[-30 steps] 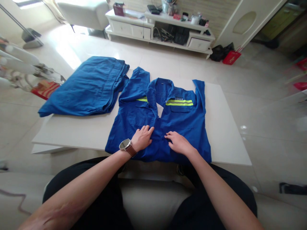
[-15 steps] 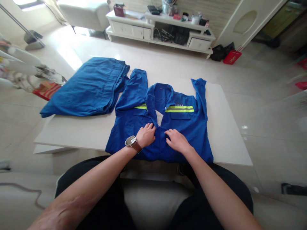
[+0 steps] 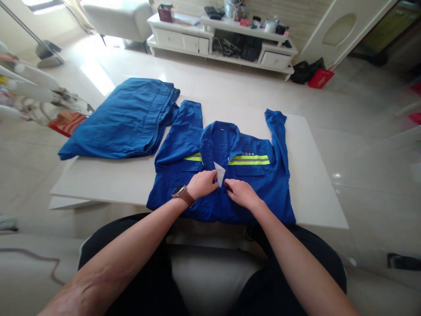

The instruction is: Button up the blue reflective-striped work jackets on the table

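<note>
A blue jacket (image 3: 250, 180) with yellow-green reflective stripes lies front up across the white table (image 3: 98, 180), its collar open and pointing away from me. My left hand (image 3: 202, 183), with a watch on the wrist, pinches the left edge of the front opening. On the other edge, my right hand (image 3: 241, 192) has its fingers closed on the jacket fabric. Between the hands a pale label (image 3: 219, 174) shows inside the opening. Both sleeves stretch toward the far side of the table.
A folded pile of blue cloth (image 3: 121, 118) covers the table's far left. Behind the table stand a white cabinet (image 3: 180, 40) and a red bag (image 3: 320, 78) on the floor. To the left is a rack with white rollers (image 3: 36, 83).
My left hand has moved right and its fingers have closed on the front edge. The jacket's collar and stripes have shifted slightly toward me, and more of the pale label's lower part shows.
</note>
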The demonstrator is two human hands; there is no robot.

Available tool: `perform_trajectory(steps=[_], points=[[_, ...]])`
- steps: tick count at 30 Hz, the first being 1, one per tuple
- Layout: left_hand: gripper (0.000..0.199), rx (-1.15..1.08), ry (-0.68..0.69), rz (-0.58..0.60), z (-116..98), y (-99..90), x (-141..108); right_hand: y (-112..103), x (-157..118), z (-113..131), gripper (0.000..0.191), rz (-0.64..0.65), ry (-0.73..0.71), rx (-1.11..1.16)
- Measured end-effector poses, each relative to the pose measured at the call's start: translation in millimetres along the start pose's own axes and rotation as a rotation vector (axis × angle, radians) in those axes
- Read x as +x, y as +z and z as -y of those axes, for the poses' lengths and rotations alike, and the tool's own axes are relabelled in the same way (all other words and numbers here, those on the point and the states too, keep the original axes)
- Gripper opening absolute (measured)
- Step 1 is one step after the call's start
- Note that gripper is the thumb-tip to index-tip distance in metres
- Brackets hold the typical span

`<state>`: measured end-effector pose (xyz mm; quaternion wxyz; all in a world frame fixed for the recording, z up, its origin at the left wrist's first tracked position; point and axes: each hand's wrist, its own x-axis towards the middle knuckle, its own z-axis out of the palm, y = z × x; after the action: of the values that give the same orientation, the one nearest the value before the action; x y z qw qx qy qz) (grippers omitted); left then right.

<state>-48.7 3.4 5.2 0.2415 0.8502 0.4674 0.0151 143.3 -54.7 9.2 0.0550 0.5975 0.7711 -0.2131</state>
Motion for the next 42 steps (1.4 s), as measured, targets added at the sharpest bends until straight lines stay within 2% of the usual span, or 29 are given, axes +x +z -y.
perform_trajectory(steps=[3, 8, 14, 20, 25, 31, 37, 42], points=[[0.019, -0.018, 0.061, 0.015, -2, 3.0, -1, 2, -1, 1, 0.031, -0.013, -0.041, -0.007], [0.014, 0.053, 0.126, 0.072, -2, 10.8, -7, 9, -1, 2, 0.043, 0.056, -0.081, -0.018], [0.015, -0.013, 0.109, 0.128, -2, 16.8, -7, 9, 4, 5, 0.030, 0.058, -0.055, -0.045], [0.017, 0.030, 0.097, 0.103, -10, 18.2, -6, 8, 1, 5, 0.025, 0.040, -0.051, -0.053], [0.018, -0.085, 0.060, 0.084, -14, 12.8, -2, 5, -8, 2, 0.023, -0.073, -0.012, 0.015], [0.017, -0.301, 0.047, -0.035, -9, 11.0, 6, 2, -6, 4, 0.020, -0.241, 0.018, 0.135], [0.016, -0.518, 0.036, -0.026, -7, 10.1, 10, -3, 3, 6, 0.016, -0.321, 0.057, 0.226], [0.013, -0.573, 0.021, -0.040, -9, 10.2, 11, -2, 7, 1, 0.014, -0.345, 0.039, 0.339]])
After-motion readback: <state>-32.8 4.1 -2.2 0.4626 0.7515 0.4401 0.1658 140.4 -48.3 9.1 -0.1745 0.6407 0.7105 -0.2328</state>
